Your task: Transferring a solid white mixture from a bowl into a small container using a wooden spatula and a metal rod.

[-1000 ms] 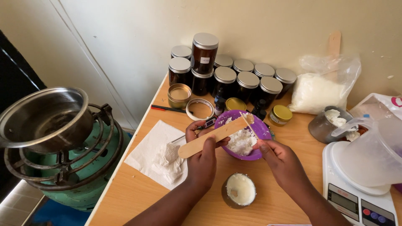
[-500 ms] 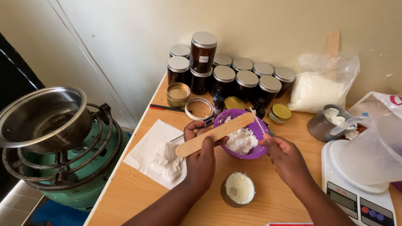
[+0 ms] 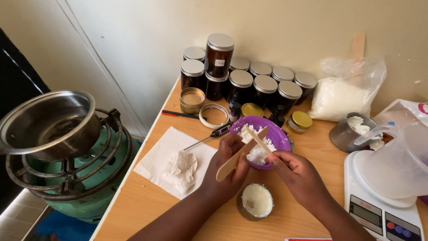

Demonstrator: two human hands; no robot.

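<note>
A flat wooden stick (image 3: 240, 154) slants over the near rim of a purple bowl (image 3: 278, 136) of white crumbly wax, gripped low in the closed fingers of the left hand (image 3: 229, 167). The right hand (image 3: 296, 172) pinches a thin skewer-like stick (image 3: 258, 140) whose tip crosses the flat one above the wax. Just in front of both hands a small round cup of pale wax (image 3: 255, 201) stands on the worktop (image 3: 307, 209), with a crumpled tissue on a paper towel (image 3: 171, 163) to the left, dark lidded jars (image 3: 243, 82) behind the bowl and a white kitchen scale (image 3: 379, 209) to the right.
</note>
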